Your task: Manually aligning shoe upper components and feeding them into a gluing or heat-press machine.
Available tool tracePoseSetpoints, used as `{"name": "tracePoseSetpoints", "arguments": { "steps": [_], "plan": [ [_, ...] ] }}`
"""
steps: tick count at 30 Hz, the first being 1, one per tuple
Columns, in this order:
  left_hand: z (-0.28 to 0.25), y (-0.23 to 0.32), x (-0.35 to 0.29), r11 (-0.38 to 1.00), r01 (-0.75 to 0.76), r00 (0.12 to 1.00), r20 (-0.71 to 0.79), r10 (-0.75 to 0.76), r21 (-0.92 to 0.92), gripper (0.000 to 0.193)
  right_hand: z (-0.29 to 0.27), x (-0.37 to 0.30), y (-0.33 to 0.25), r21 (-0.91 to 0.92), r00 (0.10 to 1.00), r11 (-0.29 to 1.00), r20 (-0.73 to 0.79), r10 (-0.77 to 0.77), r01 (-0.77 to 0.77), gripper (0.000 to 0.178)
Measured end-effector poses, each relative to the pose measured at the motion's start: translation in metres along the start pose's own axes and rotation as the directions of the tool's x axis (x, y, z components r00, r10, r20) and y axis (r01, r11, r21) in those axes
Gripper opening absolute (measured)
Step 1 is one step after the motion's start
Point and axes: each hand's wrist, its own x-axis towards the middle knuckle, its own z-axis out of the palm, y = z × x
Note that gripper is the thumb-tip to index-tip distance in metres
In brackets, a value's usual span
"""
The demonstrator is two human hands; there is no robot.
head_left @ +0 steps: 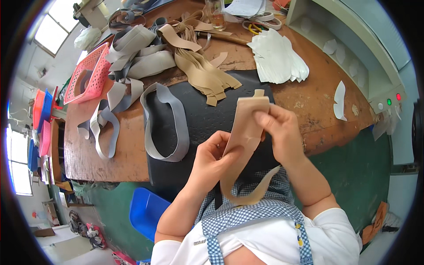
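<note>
Between my hands, above the near edge of a black mat (pixel 207 119), I hold a long beige strip (pixel 249 115). My left hand (pixel 214 157) pinches its lower part, thumb on top. The right hand (pixel 280 130) grips its upper right edge, thumb pressed on the face and the other fingers behind. From my left hand the strip's tail hangs down and curls over my checked apron. A short tab stands out at the strip's top end. To the left, a grey strip (pixel 180 128) lies in a loop on the mat.
Tan strips (pixel 205 75) and grey rolled strips (pixel 152 62) are heaped at the back. White cut pieces (pixel 278 57) are piled right of them. A pink basket (pixel 90 73) stands at left, a glass jar (pixel 215 17) at the back, a machine with lit buttons (pixel 388 101) at right.
</note>
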Motion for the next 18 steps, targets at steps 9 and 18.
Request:
{"name": "tracePoseSetpoints", "arguments": {
  "steps": [9, 18],
  "plan": [
    [-0.02, -0.014, -0.004, 0.952, 0.003, 0.997, 0.077, 0.021, -0.308, 0.013, -0.003, 0.009, 0.002, 0.594, 0.914, 0.717, 0.081, 0.397, -0.364, 0.04],
    [-0.026, -0.011, -0.009, 0.995, -0.048, 0.999, 0.025, 0.046, 0.093, 0.014, -0.027, -0.008, -0.008, 0.402, 0.847, 0.752, 0.351, 0.401, -0.522, 0.051]
  ]
}}
